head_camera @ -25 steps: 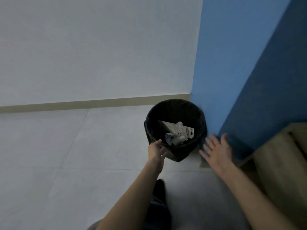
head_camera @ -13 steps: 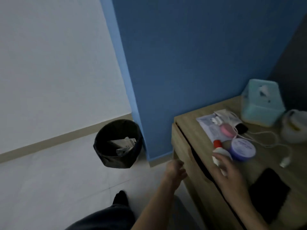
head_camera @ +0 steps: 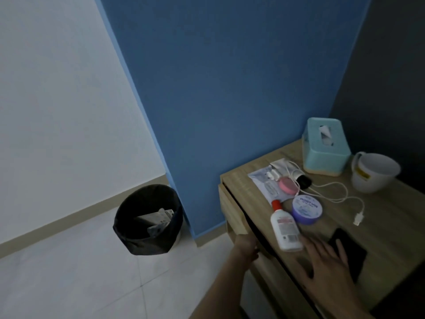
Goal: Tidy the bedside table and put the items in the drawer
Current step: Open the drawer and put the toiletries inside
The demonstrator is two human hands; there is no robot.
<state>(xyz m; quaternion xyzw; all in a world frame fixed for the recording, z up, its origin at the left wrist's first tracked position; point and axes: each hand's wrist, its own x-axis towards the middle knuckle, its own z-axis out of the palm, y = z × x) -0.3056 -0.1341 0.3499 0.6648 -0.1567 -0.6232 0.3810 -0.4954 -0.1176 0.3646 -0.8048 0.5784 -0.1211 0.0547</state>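
Observation:
The wooden bedside table [head_camera: 381, 217] stands against the blue wall at the right. On it lie a white bottle with a red cap [head_camera: 286, 229], a purple round tin [head_camera: 307, 209], a pink round case [head_camera: 287, 185], a flat printed sachet [head_camera: 264, 184], a white charging cable [head_camera: 333, 195] and a black phone [head_camera: 351, 249]. My left hand [head_camera: 246, 248] curls its fingers over the top edge of the drawer front [head_camera: 232, 212], beside a dark gap. My right hand [head_camera: 326, 261] rests flat on the tabletop, fingers apart, between the bottle and the phone, holding nothing.
A teal tissue box [head_camera: 324, 148] and a white mug [head_camera: 373, 174] stand at the back of the table. A black waste bin [head_camera: 147, 221] holding paper scraps sits on the tiled floor left of the blue wall corner.
The view swung from the bin to the bedside table. My left hand reached the drawer front's edge. My right hand slid off the bottle toward the phone.

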